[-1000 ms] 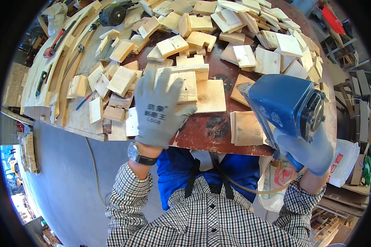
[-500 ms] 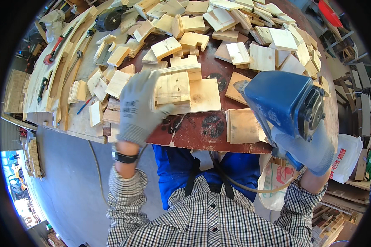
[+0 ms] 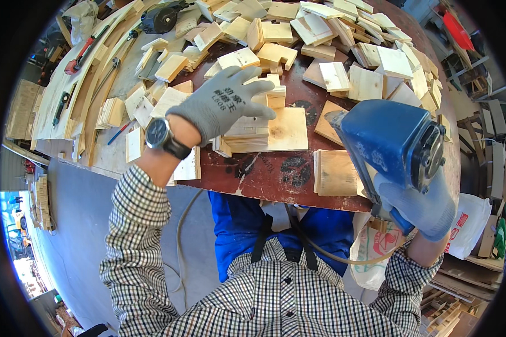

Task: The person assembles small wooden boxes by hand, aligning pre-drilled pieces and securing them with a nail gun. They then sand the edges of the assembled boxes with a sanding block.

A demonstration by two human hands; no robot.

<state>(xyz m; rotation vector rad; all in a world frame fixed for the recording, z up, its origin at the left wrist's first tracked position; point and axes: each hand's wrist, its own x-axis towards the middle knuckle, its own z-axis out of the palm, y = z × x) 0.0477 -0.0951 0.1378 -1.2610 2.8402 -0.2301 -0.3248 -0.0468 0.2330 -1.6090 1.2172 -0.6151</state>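
In a grey work glove, my left hand [image 3: 226, 105] hovers over a small stack of pale wooden boards [image 3: 289, 130], fingers spread. It hides part of the stack, and nothing shows in its grasp. My gloved right hand [image 3: 421, 206] is wrapped round the handle of a blue air nail gun [image 3: 379, 137]. The tool's nose points left over the table, above a flat square wood block [image 3: 336, 173] near the front edge. A tilted wood piece [image 3: 329, 122] lies just beside the nose.
Loose wood blocks [image 3: 315, 28] pile up across the far side of the red-brown tabletop [image 3: 247, 182]. Toward the left are a black power tool [image 3: 162, 19], a red-handled tool [image 3: 76, 64] and a blue pencil [image 3: 118, 133]. An air hose [image 3: 343, 258] runs below the table edge.
My left hand has swung up and to the right from the stack's left side to above it, fingers spreading. My right hand and the nail gun stay almost in place.
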